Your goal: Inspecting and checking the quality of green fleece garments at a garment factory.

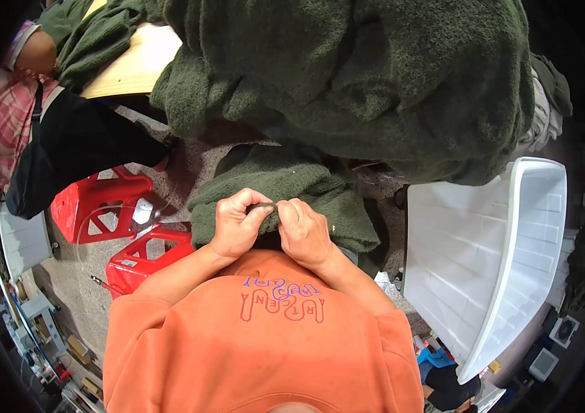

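Observation:
A dark green fuzzy knit garment [278,175] lies bunched over my lap. My left hand [238,221] pinches a small edge of its knit between thumb and forefinger. Close against it, my right hand [302,230] is closed on the same bit of fabric, its fingers curled inward. The two hands almost meet at that pinched edge, just in front of my chest. Whatever fine detail sits between the fingertips is too small to make out.
A large heap of green knitwear [375,82] fills the space ahead, beside a pale wooden tabletop [134,63]. Red plastic stools [103,205] stand at left, near a seated person in black trousers [86,148]. At right is a big white plastic bin [471,255].

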